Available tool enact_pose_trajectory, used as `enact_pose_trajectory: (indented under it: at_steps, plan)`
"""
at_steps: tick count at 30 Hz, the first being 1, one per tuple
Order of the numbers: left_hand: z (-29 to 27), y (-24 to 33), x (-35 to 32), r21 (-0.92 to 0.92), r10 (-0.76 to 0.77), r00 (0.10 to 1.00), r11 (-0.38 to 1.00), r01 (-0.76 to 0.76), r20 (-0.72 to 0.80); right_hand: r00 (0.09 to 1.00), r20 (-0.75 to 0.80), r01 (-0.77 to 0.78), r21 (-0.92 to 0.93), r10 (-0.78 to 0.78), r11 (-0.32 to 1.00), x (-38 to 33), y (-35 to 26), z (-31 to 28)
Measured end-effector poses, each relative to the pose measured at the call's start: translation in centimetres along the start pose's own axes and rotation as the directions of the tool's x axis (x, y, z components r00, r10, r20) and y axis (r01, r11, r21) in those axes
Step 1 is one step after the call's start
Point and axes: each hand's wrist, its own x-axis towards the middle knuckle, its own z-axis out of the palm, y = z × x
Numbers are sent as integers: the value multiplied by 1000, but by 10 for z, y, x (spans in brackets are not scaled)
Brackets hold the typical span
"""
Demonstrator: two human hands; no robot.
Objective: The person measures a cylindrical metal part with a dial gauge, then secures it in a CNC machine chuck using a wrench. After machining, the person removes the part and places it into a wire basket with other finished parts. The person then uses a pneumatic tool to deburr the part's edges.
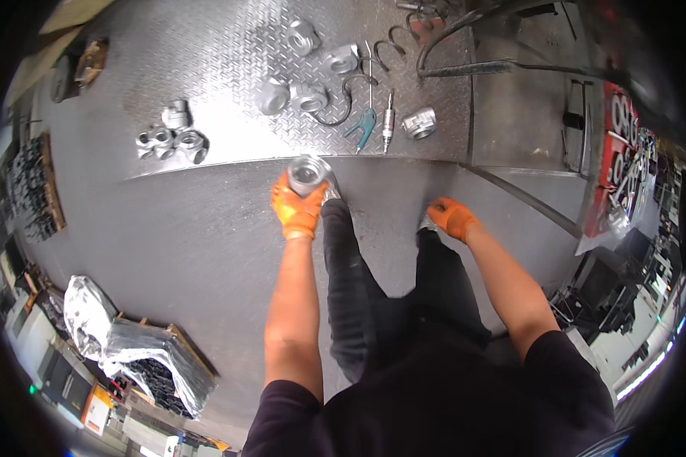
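My left hand [297, 209], in an orange glove, grips a shiny round metal fitting [307, 174] just in front of the edge of a raised checker-plate bench [221, 68]. My right hand [451, 217], also in an orange glove, hangs beside my right leg with its fingers curled and nothing visible in it. On the bench lie more machined metal fittings: three at the left [171, 139], several near the middle [309, 97] and one at the right [419, 123]. My dark trousers and shoes show below the hands.
A blue-handled air gun [364, 122] with coiled hose and a pen-shaped metal tool [388, 118] lie on the bench. A black hose [465, 68] runs across the back right. A foil-wrapped pallet of dark parts [141, 354] stands on the grey floor at lower left. Racks line the left edge.
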Motion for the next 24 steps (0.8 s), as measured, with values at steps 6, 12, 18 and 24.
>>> enact_pose_trajectory:
  at_steps: [6,12,18,24]
  plan:
    - [81,-115,129,-783,-209,969,578,230,130,978,-116,159,-124,-174,979,183,-49,48]
    - [149,-208,153,-696,-269,963,696,177,-24,874,-442,-162,126,202,979,305,-112,81]
    - [170,-263,133,-946,-239,961,255,201,140,816,-489,-250,179,306,952,338,-127,94]
    - [167,-225,107,-615,-343,935,720,321,87,838,-451,-175,312,308,934,326,-125,78]
